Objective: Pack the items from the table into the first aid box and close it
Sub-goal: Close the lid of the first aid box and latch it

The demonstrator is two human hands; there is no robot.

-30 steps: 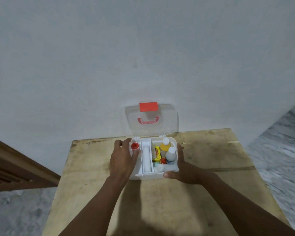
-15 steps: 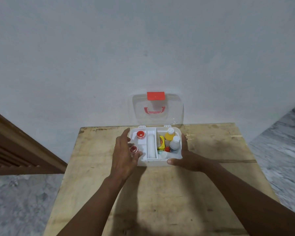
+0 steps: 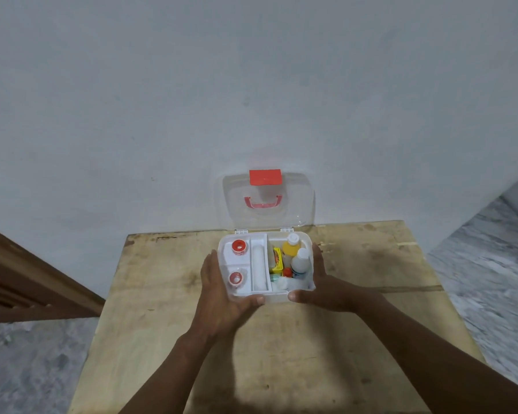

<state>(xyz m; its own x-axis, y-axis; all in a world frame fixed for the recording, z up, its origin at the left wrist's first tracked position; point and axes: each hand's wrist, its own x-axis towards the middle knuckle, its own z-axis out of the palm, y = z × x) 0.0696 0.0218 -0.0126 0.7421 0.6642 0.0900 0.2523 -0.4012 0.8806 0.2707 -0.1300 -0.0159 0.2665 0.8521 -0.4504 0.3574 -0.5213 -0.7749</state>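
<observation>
1. Box front and centre: the first aid box [image 3: 265,265] is sitting toward the far edge of the wooden table [image 3: 168,324], its long axis running left to right, its clear lid [image 3: 268,201] standing open against the wall [image 3: 251,85].
2. Going left to right, the left hand [image 3: 219,289] is cupping the box's left wall, fingers wrapping the side and thumb pressing on the near rim.
3. Inside, the left tray is holding two red tape rolls [image 3: 238,247], one far and one near, with a white roll [image 3: 258,271] lying in the middle slot.
4. Right compartment: a yellow bottle [image 3: 291,249], a white bottle [image 3: 300,264] and a yellow packet [image 3: 277,259] are packed together.
5. The right hand [image 3: 323,289] is gripping the right wall the same way, thumb on the near rim.
6. Key relation: the lid is hinging at the far edge, up and beyond both sets of fingertips; either hand is looking equally close for swinging it down.
7. Compared with half a second ago, the left hand is no longer dropping the second tape roll in; it is now clamping the box, and the table is looking cleared.
</observation>
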